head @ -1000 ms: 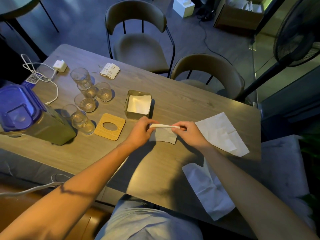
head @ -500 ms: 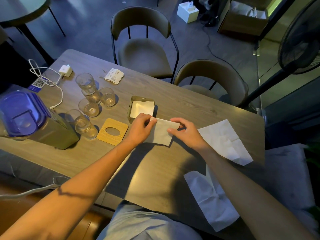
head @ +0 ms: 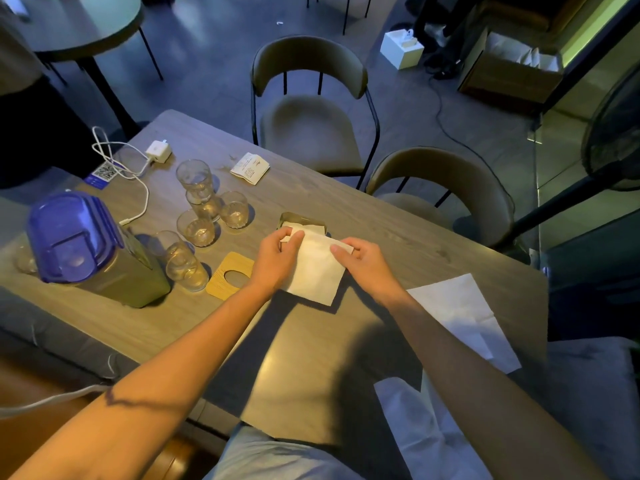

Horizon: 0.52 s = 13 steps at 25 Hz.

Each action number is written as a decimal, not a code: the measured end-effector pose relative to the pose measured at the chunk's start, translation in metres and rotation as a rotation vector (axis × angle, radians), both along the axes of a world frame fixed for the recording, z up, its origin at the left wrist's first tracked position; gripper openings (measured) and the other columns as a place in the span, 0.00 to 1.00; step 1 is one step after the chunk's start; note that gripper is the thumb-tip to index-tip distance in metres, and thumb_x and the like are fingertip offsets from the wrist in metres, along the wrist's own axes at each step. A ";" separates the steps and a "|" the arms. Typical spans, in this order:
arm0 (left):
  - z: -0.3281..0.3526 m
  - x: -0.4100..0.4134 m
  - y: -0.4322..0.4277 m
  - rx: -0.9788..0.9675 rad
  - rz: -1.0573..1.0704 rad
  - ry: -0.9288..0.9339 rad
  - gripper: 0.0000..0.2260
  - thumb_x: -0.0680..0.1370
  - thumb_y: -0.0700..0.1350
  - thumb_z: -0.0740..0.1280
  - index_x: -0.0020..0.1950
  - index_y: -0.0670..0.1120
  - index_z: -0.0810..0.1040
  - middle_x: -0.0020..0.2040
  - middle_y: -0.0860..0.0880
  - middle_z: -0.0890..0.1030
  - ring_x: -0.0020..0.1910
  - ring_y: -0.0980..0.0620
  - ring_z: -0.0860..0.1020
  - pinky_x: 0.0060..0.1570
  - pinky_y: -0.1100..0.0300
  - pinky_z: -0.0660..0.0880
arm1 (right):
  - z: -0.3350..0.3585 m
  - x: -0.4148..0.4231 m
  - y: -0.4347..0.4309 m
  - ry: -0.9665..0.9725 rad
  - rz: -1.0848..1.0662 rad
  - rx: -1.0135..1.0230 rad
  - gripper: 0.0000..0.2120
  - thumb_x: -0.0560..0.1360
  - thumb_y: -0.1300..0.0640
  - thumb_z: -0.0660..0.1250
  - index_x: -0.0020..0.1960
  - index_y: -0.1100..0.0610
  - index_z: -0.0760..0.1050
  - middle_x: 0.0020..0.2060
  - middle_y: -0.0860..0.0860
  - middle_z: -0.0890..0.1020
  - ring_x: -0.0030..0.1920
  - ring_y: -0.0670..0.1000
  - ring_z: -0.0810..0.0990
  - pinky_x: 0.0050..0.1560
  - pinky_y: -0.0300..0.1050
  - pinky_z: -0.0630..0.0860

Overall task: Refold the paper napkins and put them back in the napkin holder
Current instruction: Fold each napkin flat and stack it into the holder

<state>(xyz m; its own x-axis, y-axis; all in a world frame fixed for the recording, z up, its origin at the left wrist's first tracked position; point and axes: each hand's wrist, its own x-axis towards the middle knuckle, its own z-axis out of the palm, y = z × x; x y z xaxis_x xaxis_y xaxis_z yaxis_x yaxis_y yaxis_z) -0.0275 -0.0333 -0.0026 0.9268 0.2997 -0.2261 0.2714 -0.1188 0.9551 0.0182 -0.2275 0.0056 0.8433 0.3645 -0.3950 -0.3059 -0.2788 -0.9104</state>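
Left grip (head: 277, 258) and right grip (head: 364, 264) tight on folded napkin (head: 311, 273), napkin holder (head: 304, 216) half hidden behind

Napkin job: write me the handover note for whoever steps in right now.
Left hand pinches the folded napkin at its far left corner; right hand pinches the far right corner. It is held at the near side of the napkin holder, which has white paper inside.
Done: this one is folded.
Left: put it in the holder, then refold the open napkin on the right and the crumpled napkin at the near edge.
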 end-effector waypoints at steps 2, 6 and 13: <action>-0.003 0.005 0.009 -0.013 0.051 0.023 0.10 0.83 0.51 0.63 0.54 0.48 0.81 0.48 0.49 0.85 0.46 0.52 0.84 0.45 0.53 0.82 | -0.007 0.006 0.012 0.073 0.035 -0.029 0.14 0.79 0.50 0.69 0.61 0.56 0.81 0.52 0.51 0.87 0.55 0.54 0.86 0.57 0.65 0.81; -0.009 0.025 0.030 0.019 0.131 0.052 0.12 0.81 0.50 0.68 0.43 0.44 0.84 0.37 0.50 0.83 0.35 0.55 0.78 0.38 0.55 0.76 | -0.015 0.021 0.032 0.088 0.004 -0.131 0.24 0.71 0.39 0.69 0.59 0.53 0.82 0.49 0.49 0.88 0.51 0.54 0.87 0.51 0.65 0.83; -0.018 0.060 0.061 0.246 0.078 0.114 0.10 0.79 0.50 0.70 0.55 0.45 0.82 0.45 0.49 0.81 0.44 0.51 0.78 0.42 0.60 0.72 | -0.025 0.051 0.055 -0.157 -0.018 -0.445 0.20 0.78 0.49 0.68 0.31 0.55 0.70 0.26 0.49 0.72 0.31 0.50 0.70 0.35 0.48 0.71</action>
